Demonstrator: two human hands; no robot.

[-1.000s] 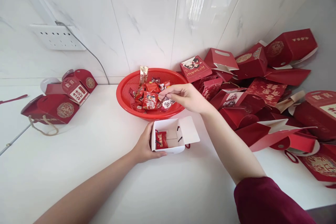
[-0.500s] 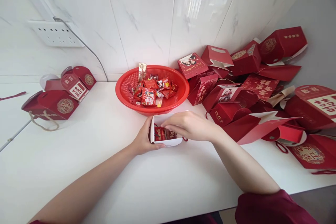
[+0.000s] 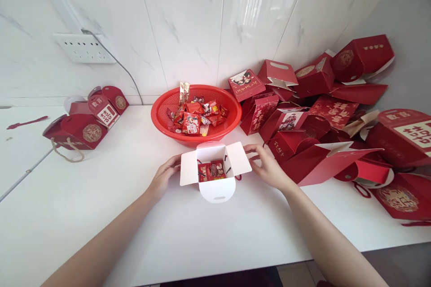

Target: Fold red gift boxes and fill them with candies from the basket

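Note:
An open candy box (image 3: 217, 192), white inside, sits on the table in front of me with its flaps spread outward. Red candy packets (image 3: 211, 171) lie in the bottom of it. My left hand (image 3: 164, 175) is at the left flap, its fingertips hidden behind the card. On the other side, my right hand (image 3: 266, 166) has its fingers bent at the outer edge of the right flap, thumb apart from the index finger. Just behind the box stands a red plastic basket (image 3: 158, 123) with wrapped candies (image 3: 191, 122) and a gold-wrapped stick (image 3: 184, 93).
Red gift boxes (image 3: 303, 134) are heaped on the right side of the table (image 3: 161, 242). Two more red boxes (image 3: 77, 132) stand at the left, one with a rope handle. A red cord (image 3: 27, 122) lies farther left. A power strip (image 3: 84, 48) is on the tiled wall.
My right hand has come out of the box to its right side. My left hand has shifted slightly left. The side flaps and the front flap now spread outward.

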